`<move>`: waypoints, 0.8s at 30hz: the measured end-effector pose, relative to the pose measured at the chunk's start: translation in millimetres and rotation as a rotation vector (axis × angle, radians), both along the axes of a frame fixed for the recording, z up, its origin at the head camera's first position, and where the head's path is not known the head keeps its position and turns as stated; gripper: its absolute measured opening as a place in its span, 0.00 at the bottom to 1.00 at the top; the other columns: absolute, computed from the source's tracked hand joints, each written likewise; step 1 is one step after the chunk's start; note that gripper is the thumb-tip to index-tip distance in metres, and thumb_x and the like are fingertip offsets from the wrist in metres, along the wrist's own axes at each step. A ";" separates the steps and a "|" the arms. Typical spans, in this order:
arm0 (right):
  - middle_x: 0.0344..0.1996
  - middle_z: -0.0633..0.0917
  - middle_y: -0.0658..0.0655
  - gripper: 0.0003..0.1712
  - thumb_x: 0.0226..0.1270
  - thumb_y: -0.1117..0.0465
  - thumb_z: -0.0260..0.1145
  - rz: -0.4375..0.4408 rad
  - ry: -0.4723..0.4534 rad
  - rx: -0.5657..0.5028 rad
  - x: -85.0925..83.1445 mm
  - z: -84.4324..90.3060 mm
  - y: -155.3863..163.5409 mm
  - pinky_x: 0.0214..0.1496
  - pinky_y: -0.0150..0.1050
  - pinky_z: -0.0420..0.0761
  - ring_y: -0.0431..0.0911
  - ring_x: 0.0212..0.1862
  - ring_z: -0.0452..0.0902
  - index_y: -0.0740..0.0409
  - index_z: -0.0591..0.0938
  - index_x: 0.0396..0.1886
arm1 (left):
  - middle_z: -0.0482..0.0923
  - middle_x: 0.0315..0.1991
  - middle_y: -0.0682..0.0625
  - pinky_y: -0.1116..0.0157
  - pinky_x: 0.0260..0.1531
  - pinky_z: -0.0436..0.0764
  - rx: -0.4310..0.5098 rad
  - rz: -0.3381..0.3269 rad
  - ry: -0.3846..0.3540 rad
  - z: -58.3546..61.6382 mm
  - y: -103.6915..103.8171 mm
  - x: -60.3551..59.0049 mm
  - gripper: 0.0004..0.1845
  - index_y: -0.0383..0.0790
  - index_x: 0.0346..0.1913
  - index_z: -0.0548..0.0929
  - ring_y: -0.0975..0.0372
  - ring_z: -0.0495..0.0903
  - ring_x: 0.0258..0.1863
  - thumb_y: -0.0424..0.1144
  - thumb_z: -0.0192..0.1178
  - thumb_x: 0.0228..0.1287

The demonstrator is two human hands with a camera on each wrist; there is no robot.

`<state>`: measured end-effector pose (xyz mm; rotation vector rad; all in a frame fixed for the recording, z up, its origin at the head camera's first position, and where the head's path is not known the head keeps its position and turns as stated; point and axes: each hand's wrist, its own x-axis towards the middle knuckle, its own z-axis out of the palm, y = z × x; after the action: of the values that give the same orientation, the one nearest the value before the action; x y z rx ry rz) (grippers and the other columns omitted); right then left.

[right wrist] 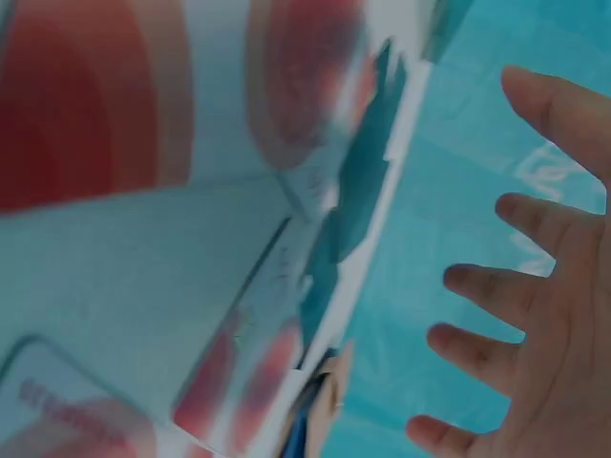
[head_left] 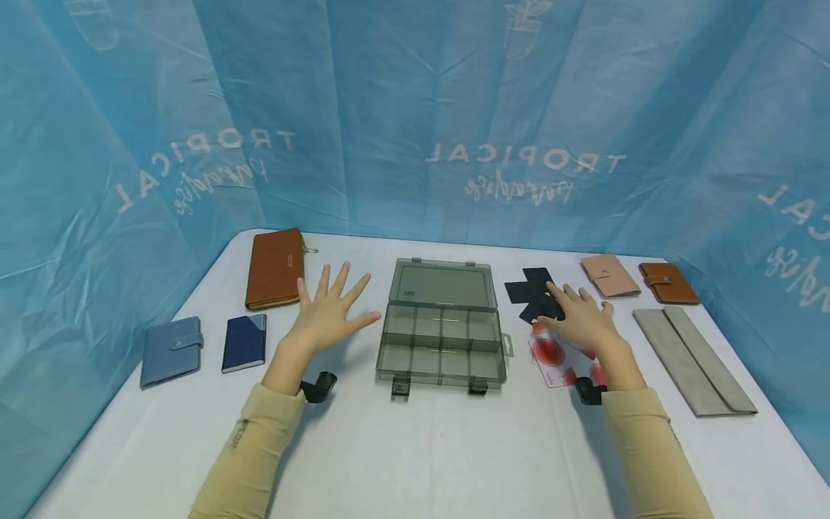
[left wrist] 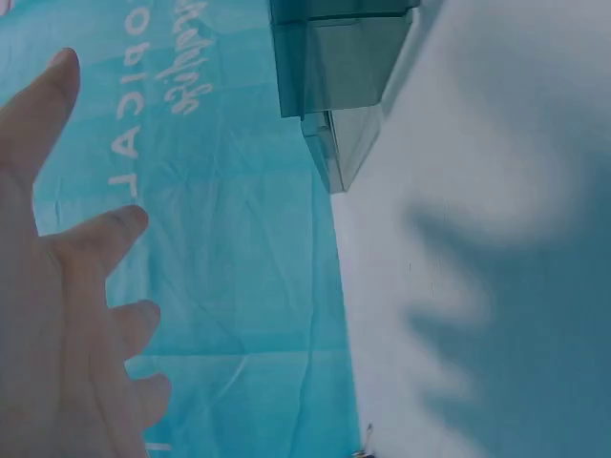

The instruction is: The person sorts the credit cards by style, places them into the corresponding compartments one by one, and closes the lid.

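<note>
White table (head_left: 415,447) bears a smoky translucent compartment box (head_left: 441,339), lid open.

The right hand (head_left: 580,317) covers part of the black cross-shaped piece (head_left: 533,292) and the top of the white card with red dots (head_left: 558,357). In the right wrist view that card (right wrist: 143,143) is blurry and cut off at 12 o'clock and 9 o'clock. In the left wrist view the left hand (left wrist: 57,286) is cut off at 9 o'clock, and only a corner of the clear box (left wrist: 339,67) shows at 12 o'clock. Small print on the card is too blurry to read.
</note>
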<state>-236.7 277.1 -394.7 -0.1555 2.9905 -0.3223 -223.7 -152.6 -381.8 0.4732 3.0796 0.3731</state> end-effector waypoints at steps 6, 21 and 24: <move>0.63 0.60 0.75 0.47 0.61 0.38 0.57 -0.073 -0.090 0.037 -24.3 -10.4 4.4 0.57 0.74 0.50 0.72 0.61 0.52 0.62 0.56 0.71 | 0.33 0.74 0.43 0.36 0.64 0.39 0.323 -0.065 -0.170 -4.9 4.9 -14.8 0.41 0.54 0.74 0.44 0.45 0.33 0.71 0.67 0.43 0.63; 0.53 0.65 0.75 0.44 0.51 0.43 0.69 -0.185 -0.211 -0.011 -50.0 -14.2 6.8 0.53 0.66 0.65 0.66 0.52 0.61 0.73 0.69 0.56 | 0.41 0.72 0.38 0.54 0.37 0.84 0.880 -0.090 -0.799 -37.4 6.1 -33.6 0.49 0.56 0.74 0.37 0.53 0.77 0.37 0.43 0.62 0.60; 0.51 0.65 0.75 0.42 0.51 0.44 0.69 -0.196 -0.241 -0.042 -53.4 -15.1 7.5 0.50 0.63 0.70 0.66 0.51 0.61 0.74 0.69 0.54 | 0.38 0.72 0.38 0.53 0.38 0.83 0.905 -0.118 -0.824 -39.8 6.0 -32.3 0.52 0.54 0.74 0.37 0.53 0.79 0.39 0.35 0.64 0.58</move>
<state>-290.1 284.6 -409.8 0.1629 2.7644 -0.3940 -256.0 -146.6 -421.6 0.3467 1.9474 1.5003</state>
